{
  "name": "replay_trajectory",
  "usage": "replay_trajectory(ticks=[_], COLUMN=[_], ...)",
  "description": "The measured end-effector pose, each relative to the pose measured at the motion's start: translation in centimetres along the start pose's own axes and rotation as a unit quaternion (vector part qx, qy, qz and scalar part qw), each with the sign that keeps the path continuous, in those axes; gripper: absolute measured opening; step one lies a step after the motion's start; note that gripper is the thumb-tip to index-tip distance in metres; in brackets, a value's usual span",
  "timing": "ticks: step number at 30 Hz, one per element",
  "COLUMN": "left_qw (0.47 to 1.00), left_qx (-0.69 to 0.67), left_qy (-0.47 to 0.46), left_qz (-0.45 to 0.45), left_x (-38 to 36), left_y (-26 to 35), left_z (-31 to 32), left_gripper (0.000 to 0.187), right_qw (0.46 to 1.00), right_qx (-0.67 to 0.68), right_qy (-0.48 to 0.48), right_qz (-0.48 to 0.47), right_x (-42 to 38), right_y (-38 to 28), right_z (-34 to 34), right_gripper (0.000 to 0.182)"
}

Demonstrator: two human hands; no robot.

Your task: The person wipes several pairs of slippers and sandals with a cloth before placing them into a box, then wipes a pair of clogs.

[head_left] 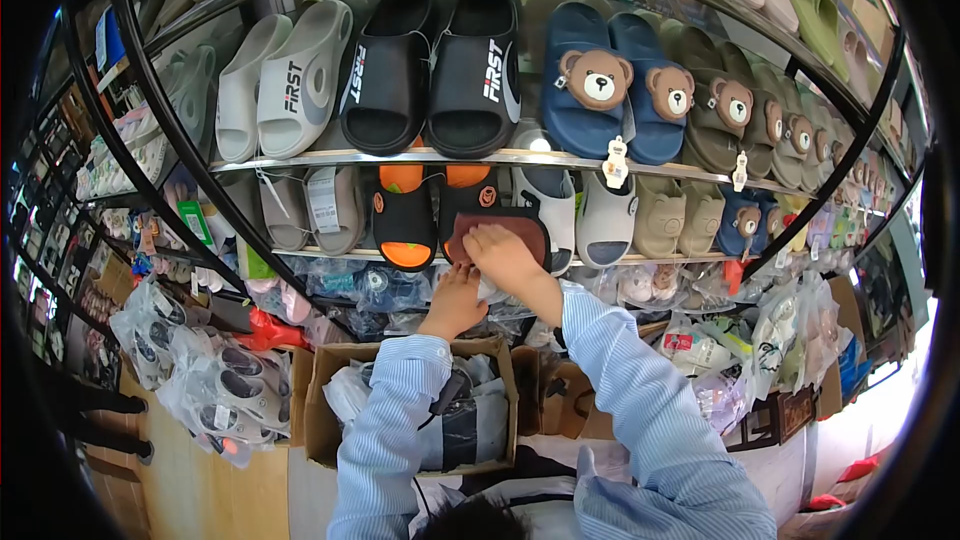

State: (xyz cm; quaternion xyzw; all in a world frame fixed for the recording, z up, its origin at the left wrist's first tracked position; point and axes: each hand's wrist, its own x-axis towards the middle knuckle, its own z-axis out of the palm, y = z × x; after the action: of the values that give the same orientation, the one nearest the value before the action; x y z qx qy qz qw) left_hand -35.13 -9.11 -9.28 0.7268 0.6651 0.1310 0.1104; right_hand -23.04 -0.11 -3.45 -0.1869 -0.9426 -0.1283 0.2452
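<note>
My right hand rests with bent fingers on a flat maroon piece, which looks like a folded cloth; I cannot make out its kind for sure. It lies over the front of a black-and-orange slipper on the lower shelf. Just below, my left hand is at the shelf edge, its fingers pointing up near the maroon piece; their grip is partly hidden. The matching black-and-orange slipper stands to the left. On the right is a white slide.
Above, black "FIRST" slides and blue bear slippers line the upper shelf. An open carton with bagged goods stands below my arms. Bagged shoes are heaped left, more bags right. A black rack bar curves at left.
</note>
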Motion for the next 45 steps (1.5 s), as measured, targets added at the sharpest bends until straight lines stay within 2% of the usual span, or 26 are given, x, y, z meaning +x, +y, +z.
replay_trajectory(ticks=[1,3,6,7,9,10,11,12,13,15,23,28,30,33,37,45], left_qw=[1.000,1.000,1.000,1.000,1.000,1.000,1.000,0.999,0.999,0.998,0.996,0.999,0.999,0.999,0.999,0.998], left_qx=[0.000,0.000,0.005,0.010,0.011,0.006,0.003,-0.002,-0.001,0.001,0.004,0.000,0.002,0.001,0.011,0.053], left_qy=[0.011,0.026,0.023,0.018,0.019,0.019,0.019,0.035,0.038,0.059,0.067,0.033,0.035,0.031,0.017,0.028], left_qz=[0.008,0.016,0.009,0.007,-0.001,0.002,0.006,0.015,0.010,0.038,0.051,0.033,0.036,0.040,0.029,0.020], left_x=[0.0,0.2,0.0,0.1,0.2,0.1,0.0,-0.2,-0.3,-0.5,-0.8,-0.7,-0.6,-0.8,-0.5,-0.3], left_y=[-0.1,-0.2,-0.1,-0.1,0.0,-0.1,-0.2,-0.2,-0.3,-0.5,-0.8,-0.4,-0.6,-0.8,-0.5,-0.3], left_z=[0.3,0.4,0.4,0.4,0.5,0.5,0.4,0.5,0.8,1.3,1.6,1.2,1.1,1.3,1.2,1.5], left_gripper=[0.063,0.062,0.060,0.060,0.059,0.059,0.058,0.057,0.057,0.056,0.054,0.054,0.053,0.051,0.049,0.051], right_qw=[1.000,0.992,0.971,0.971,0.989,0.982,0.983,0.993,0.968,0.944,0.950,0.960,0.969,0.985,0.981,0.963], right_qx=[-0.007,-0.083,-0.185,-0.184,-0.130,-0.167,-0.172,-0.010,0.153,0.209,0.213,0.194,0.171,0.106,0.062,0.131], right_qy=[0.009,0.099,0.152,0.152,0.069,0.086,0.058,0.050,0.037,-0.009,-0.089,-0.113,-0.094,-0.005,0.055,-0.006], right_qz=[0.014,0.003,0.003,0.000,0.022,0.008,0.021,0.110,0.196,0.256,0.209,0.170,0.154,0.139,0.176,0.237], right_x=[0.5,2.0,4.8,5.6,7.1,8.0,9.1,9.8,10.6,10.9,10.1,10.7,11.2,12.8,16.1,19.6], right_y=[0.0,0.8,2.3,2.8,4.1,5.0,5.9,6.1,6.0,6.3,6.9,6.3,5.7,4.3,2.8,0.6], right_z=[-0.7,-1.5,-1.8,-1.6,-1.2,-0.5,0.3,0.3,0.3,-0.1,-2.1,-3.4,-3.9,-3.6,-1.4,1.5], right_gripper=[0.032,0.034,0.031,0.031,0.028,0.025,0.020,0.021,0.023,0.023,0.023,0.023,0.023,0.024,0.024,0.024])
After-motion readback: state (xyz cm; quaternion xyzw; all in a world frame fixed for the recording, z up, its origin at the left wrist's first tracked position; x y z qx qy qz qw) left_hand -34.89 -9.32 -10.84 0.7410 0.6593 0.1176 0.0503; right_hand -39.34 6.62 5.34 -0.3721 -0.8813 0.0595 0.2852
